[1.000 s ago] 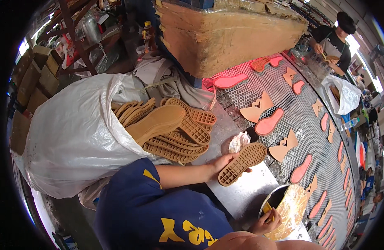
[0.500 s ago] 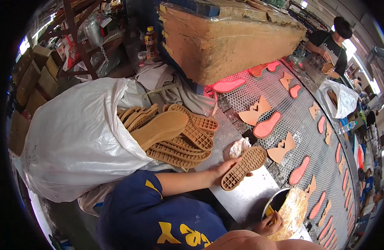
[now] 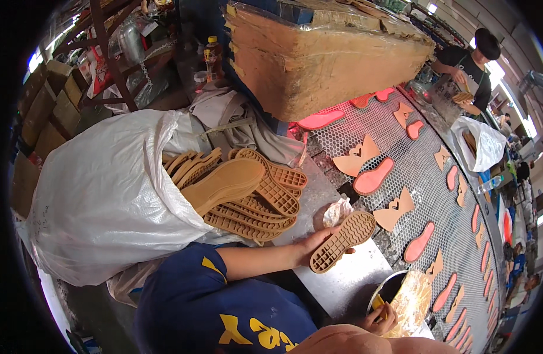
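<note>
My left hand is closed around the edge of a brown shoe sole, with its grooved tread facing up. Lower down, my right hand grips a yellow handle at the mouth of a round pot. What the handle belongs to is hidden inside the pot. Clear plastic and tan tape cover the pot's right side. More brown soles spill in a pile from a big white sack left of my left arm.
A mesh conveyor at right carries pink insoles and tan cut pieces. Over its far end stands a large taped cardboard box. Crumpled paper lies by the held sole. Across the belt a person handles a sole.
The pieces on the conveyor have shifted slightly left, and those at the far end have slid farther behind the box. My hands hold nearly the same positions.
</note>
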A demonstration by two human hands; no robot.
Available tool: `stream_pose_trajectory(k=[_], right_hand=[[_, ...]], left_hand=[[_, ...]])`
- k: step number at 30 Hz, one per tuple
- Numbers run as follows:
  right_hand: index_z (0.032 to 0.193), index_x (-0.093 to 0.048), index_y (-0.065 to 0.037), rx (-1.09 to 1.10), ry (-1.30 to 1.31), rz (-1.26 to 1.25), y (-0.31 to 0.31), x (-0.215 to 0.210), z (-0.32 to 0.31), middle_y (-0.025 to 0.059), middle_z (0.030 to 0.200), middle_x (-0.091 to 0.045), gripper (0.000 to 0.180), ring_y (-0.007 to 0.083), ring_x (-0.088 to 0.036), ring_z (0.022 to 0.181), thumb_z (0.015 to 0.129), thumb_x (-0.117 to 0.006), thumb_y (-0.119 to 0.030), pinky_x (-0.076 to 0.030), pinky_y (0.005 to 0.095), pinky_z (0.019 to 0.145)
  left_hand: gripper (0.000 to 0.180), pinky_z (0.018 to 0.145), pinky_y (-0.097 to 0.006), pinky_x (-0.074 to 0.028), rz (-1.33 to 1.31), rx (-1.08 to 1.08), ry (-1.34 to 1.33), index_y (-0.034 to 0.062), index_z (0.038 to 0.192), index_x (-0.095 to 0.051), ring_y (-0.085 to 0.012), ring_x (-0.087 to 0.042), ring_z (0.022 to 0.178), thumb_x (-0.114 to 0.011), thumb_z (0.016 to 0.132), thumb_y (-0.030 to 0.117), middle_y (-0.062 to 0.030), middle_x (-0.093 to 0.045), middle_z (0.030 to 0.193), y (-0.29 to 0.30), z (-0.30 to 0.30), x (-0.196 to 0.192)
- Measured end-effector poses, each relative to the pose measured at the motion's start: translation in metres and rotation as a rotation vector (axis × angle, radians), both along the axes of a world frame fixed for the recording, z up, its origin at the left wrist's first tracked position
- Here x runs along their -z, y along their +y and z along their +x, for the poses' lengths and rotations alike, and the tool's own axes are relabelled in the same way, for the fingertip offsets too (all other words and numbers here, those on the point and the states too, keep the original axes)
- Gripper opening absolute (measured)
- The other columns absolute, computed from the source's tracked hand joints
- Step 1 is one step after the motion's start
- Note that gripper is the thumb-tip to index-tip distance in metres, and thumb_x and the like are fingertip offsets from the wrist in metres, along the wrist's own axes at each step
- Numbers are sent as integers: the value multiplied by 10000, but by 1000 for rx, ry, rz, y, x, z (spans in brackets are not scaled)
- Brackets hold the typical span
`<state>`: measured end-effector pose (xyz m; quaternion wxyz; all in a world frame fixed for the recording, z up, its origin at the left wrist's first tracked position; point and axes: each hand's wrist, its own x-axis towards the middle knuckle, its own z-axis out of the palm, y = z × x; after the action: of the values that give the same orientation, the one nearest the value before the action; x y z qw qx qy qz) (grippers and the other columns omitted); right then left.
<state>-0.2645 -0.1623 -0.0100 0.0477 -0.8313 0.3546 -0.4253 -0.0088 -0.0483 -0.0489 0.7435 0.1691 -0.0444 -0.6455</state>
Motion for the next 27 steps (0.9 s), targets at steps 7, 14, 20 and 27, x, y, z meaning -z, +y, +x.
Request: stream_pose_trajectory(k=[7, 14, 20, 27], right_hand=[[990, -640, 5, -29, -24, 84, -3, 8, -8, 132, 957, -591, 169, 257, -531, 952, 832, -585, 25, -472, 324, 787], [995, -658, -38, 43, 70, -56, 0, 5, -1, 92, 881, -620, 214, 269, -540, 908, 811, -588, 46, -438, 366, 757], [975, -668, -49, 0, 133, -123, -9, 6, -9, 97, 872, -617, 185, 285, -547, 908, 819, -599, 23, -443, 380, 785], [950, -673, -46, 51, 74, -110, 3, -8, 2, 100, 857, -620, 172, 291, -556, 899, 806, -604, 15, -449, 386, 801]], left_hand=[[503, 562, -258, -527, 15, -6, -29, 110, 1338, -424, -118, -609, 684, -327, 975, 446, -119, -624, 1072, 3, -1, 0], [511, 585, -250, -536, -28, -12, -24, 99, 1333, -428, -121, -619, 695, -324, 978, 452, -140, -628, 1062, 2, 1, 7], [512, 595, -251, -537, 6, -10, -45, 110, 1349, -414, -123, -623, 702, -318, 982, 454, -140, -625, 1083, 0, -2, 2], [503, 562, -254, -536, -27, 30, -8, 121, 1351, -410, -122, -622, 687, -316, 984, 451, -132, -622, 1092, 4, 0, -3]])
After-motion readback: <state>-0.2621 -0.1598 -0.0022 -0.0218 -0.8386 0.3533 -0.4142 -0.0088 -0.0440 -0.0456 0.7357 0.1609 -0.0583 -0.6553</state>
